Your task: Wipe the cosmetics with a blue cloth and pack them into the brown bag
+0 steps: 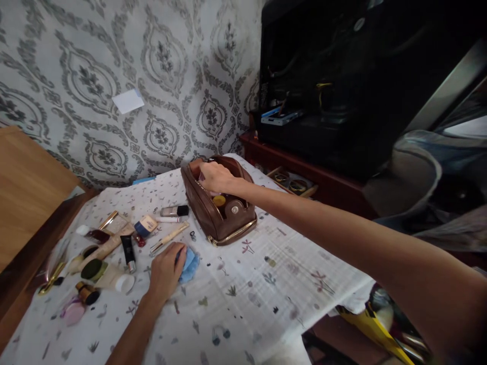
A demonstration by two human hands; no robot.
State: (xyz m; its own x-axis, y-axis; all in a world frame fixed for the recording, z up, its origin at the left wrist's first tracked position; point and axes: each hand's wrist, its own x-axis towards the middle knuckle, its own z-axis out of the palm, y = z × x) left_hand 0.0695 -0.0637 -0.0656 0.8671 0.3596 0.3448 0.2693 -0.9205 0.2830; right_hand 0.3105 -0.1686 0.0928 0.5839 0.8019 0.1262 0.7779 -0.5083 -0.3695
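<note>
My right hand point(216, 178) reaches into an open brown cosmetic bag point(207, 220) on the patterned cloth. Its fingers are curled at the far inner side, and what they hold, if anything, is mostly hidden. A yellow round lid point(219, 201) and a flap with a snap button point(235, 209) show inside the bag. Lower left, my left hand point(167, 268) is closed over a crumpled blue cloth point(189, 266) on the table. Just beyond it lie a slim gold-and-cream tube point(170, 237), a white pen-like tube point(168, 219) and a clear bottle with black cap point(174, 211).
Several cosmetics spread to the left, among them a black tube point(128, 252), a blue-lidded jar point(145, 226) and a white-capped tube point(117, 280). A wallpapered wall stands behind. A large dark screen point(327, 76) rises at right, above an open drawer point(292, 181).
</note>
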